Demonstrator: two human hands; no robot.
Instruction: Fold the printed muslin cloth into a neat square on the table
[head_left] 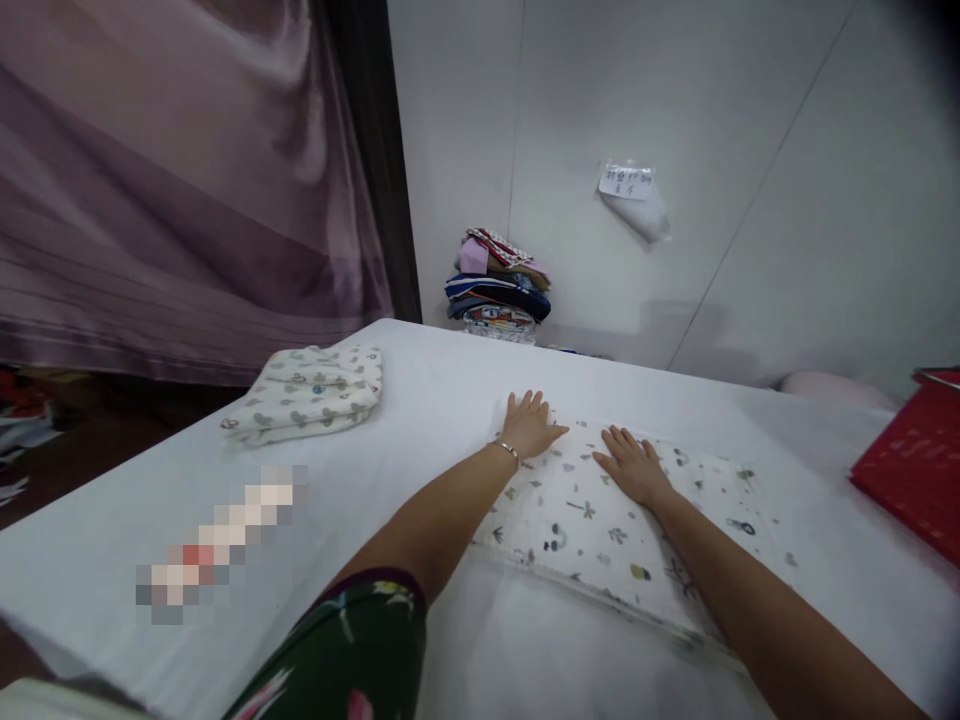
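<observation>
A white cloth (592, 520) printed with small leaves, plants and animals lies folded flat in layers on the white table. My left hand (529, 426) rests on its far left corner, fingers spread and palm down, with a bracelet at the wrist. To the right, my right hand (632, 464) presses flat near the far edge of the same cloth, fingers stretched out. Neither hand grips anything. My right forearm hides part of the cloth's right side. A second printed white cloth (319, 390) sits loosely folded at the table's far left.
The white table (420, 440) reaches toward a pale wall. A pile of folded textiles (499, 285) stands beyond its far edge. On the right is a red box or bag (915, 465). A purple curtain (187, 180) hangs at left. A blurred-out patch (221, 545) covers something on the table.
</observation>
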